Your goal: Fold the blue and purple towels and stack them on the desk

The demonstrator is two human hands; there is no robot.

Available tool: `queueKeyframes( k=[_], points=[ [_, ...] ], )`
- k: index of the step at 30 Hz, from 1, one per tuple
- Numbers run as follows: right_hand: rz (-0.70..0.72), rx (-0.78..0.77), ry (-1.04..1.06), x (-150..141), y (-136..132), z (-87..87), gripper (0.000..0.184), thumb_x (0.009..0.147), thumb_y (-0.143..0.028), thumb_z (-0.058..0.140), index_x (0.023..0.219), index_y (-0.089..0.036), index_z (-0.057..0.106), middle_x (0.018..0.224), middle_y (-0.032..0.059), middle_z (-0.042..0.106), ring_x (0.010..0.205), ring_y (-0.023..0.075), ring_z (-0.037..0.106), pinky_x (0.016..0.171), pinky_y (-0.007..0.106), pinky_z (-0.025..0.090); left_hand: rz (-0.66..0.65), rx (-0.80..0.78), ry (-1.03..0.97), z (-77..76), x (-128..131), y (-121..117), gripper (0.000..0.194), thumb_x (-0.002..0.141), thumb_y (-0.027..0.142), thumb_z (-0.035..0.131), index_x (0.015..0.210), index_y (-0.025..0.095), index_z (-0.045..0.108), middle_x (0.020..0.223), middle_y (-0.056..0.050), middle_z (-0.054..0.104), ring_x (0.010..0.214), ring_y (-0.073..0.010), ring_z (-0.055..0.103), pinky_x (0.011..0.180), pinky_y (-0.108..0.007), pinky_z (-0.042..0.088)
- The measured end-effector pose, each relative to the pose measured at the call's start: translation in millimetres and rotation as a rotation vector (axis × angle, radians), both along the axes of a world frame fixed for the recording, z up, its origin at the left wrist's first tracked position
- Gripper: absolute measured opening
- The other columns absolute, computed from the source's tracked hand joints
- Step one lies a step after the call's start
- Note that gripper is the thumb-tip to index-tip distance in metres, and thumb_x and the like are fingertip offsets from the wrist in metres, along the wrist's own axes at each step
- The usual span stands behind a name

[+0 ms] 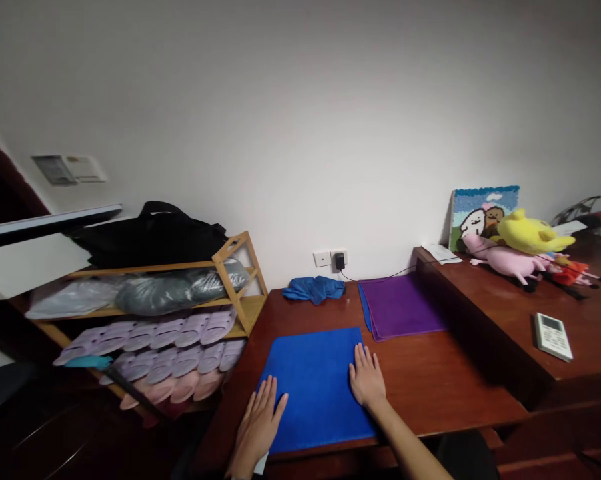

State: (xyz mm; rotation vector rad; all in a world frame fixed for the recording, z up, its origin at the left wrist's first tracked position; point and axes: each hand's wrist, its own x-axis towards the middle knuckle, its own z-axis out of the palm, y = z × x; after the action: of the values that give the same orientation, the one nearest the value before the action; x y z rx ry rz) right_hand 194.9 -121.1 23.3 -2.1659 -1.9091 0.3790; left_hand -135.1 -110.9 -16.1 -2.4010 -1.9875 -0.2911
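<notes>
On brown surface (pixel 430 387), blue cloth (pixel 317 387) lies flat near front edge. Left hand (pixel 257 427), right hand (pixel 366 379) press it, fingers spread flat, gripping nothing. Push unevenly, cloth could bunch or slide off edge.

Both hands lie flat, palms down and fingers together, on the blue cloth (pixel 316 387): the left hand (pixel 260 421) at its near left edge, the right hand (pixel 366 379) at its right edge, forearm bare.
</notes>
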Motion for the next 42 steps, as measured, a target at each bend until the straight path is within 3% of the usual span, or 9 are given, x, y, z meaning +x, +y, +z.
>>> queueKeyframes(
  k=[5,9,12,14,17,24,27,36,42],
  points=[
    [-0.008,0.014,0.015,-0.4,1.6,-0.1,0.064,0.103,-0.039,0.017,0.162,-0.013,0.015,0.169,0.0019,0.011,0.157,0.02,0.006,0.127,0.042,0.003,-0.045,0.022,-0.09,23.6,60.1,9.4,0.076,0.103,0.059,0.022,0.161,0.009,0.025,0.167,-0.014,0.023,0.154,-0.0276,0.024,0.126,-0.051,0.025],
    [0.009,0.033,0.001,1.2,0.1,-4.4,0.063,0.103,-0.037,0.018,0.162,-0.013,0.018,0.169,0.004,0.013,0.157,0.0213,0.006,0.127,0.044,0.004,-0.374,-0.028,-0.126,43.8,155.8,13.9,0.068,0.105,0.054,0.019,0.162,0.017,0.021,0.168,-0.009,0.022,0.156,-0.0233,0.02,0.128,-0.048,0.022],
    [0.078,0.03,-0.044,3.3,-0.6,-6.4,0.062,0.101,-0.031,0.022,0.162,-0.018,0.021,0.169,0.0032,0.011,0.157,0.0234,0.005,0.126,0.046,0.003,-0.465,-0.089,-0.144,42.0,203.0,17.5,0.066,0.106,0.051,0.014,0.163,0.017,0.02,0.168,-0.008,0.022,0.156,-0.0216,0.019,0.128,-0.046,0.022],
    [0.096,0.019,-0.058,3.7,-0.3,-6.3,0.062,0.101,-0.031,0.024,0.162,-0.019,0.022,0.169,0.0027,0.01,0.157,0.0239,0.005,0.126,0.047,0.003,-0.464,-0.106,-0.137,34.3,209.3,20.0,0.065,0.106,0.05,0.013,0.162,0.018,0.019,0.168,-0.008,0.024,0.156,-0.0214,0.021,0.128,-0.046,0.022],
    [0.043,0.003,-0.041,2.6,0.6,-4.7,0.063,0.102,-0.035,0.019,0.162,-0.014,0.02,0.169,0.0037,0.013,0.157,0.0222,0.007,0.126,0.044,0.004,-0.439,-0.091,-0.106,23.8,183.6,25.1,0.065,0.106,0.052,0.015,0.162,0.02,0.019,0.168,-0.007,0.026,0.156,-0.0214,0.022,0.128,-0.047,0.02],
    [0.003,-0.014,-0.016,1.2,0.8,-0.9,0.065,0.103,-0.041,0.012,0.162,-0.012,0.014,0.169,0.0013,0.012,0.157,0.0194,0.007,0.127,0.041,0.003,-0.144,-0.076,-0.046,27.3,53.6,50.6,0.074,0.103,0.061,0.018,0.161,0.016,0.025,0.167,-0.01,0.027,0.155,-0.0239,0.023,0.127,-0.048,0.019],
    [-0.001,-0.025,-0.034,1.0,0.0,-1.1,0.065,0.103,-0.04,0.013,0.162,-0.012,0.014,0.169,0.0013,0.011,0.157,0.0194,0.007,0.127,0.04,0.003,-0.07,-0.032,-0.037,25.1,18.1,58.1,0.076,0.102,0.062,0.02,0.161,0.014,0.026,0.167,-0.013,0.027,0.155,-0.0251,0.024,0.126,-0.048,0.022],
    [-0.006,0.038,-0.069,5.5,16.9,1.7,0.065,0.102,-0.04,0.019,0.16,-0.015,0.029,0.166,0.0058,0.028,0.153,0.0241,0.024,0.122,0.042,0.017,-0.044,0.014,-0.045,15.6,11.6,59.3,0.078,0.102,0.063,0.02,0.161,0.013,0.026,0.166,-0.014,0.028,0.155,-0.0262,0.025,0.125,-0.049,0.024],
    [0.014,0.015,-0.056,15.1,56.3,6.7,0.068,0.103,-0.043,0.014,0.162,-0.01,0.019,0.17,0.0044,0.014,0.157,0.0203,0.009,0.125,0.037,0.003,-0.04,-0.022,-0.048,20.9,10.7,57.2,0.08,0.102,0.064,0.018,0.161,0.012,0.025,0.167,-0.013,0.025,0.155,-0.025,0.023,0.126,-0.048,0.023]
  ],
)
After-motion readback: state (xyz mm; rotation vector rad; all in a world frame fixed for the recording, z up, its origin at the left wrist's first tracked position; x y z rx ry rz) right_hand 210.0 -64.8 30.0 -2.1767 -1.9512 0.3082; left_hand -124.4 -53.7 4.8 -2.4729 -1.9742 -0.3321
